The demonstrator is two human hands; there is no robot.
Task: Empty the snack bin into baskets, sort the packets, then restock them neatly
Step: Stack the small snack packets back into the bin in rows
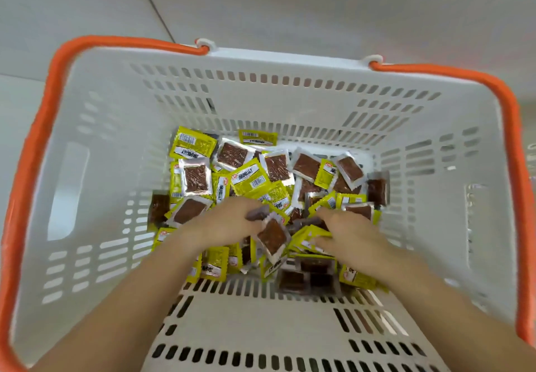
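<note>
The snack packets (pixel 255 180) lie in a loose heap across the floor of the white slotted basket (pixel 121 145), some showing their yellow printed faces, others turned over so the brown snack shows through clear film. They overlap at all angles, thickest in the middle and toward the near wall, with a few resting against the far wall.

My left hand (pixel 229 221) is down in the heap, fingers curled around one clear-backed packet (pixel 272 239) that hangs tilted from my fingertips, its lower corner pointing toward the near side of the basket. Something dark sits just under my fingers at the top of that packet; I cannot tell whether it is a second packet.

My right hand (pixel 351 234) rests on the pile just beside it, fingers bent and dug in among a bunch of yellow packets (pixel 311 235). They look gathered under my fingers, but I cannot tell whether I really grip them or only press on them.

Both my bare forearms reach in over the near wall. The basket's orange handles (pixel 504 116) are folded down along its rim on the left and right. The basket stands on a pale floor (pixel 87 3) crossed by thin dark seams.
</note>
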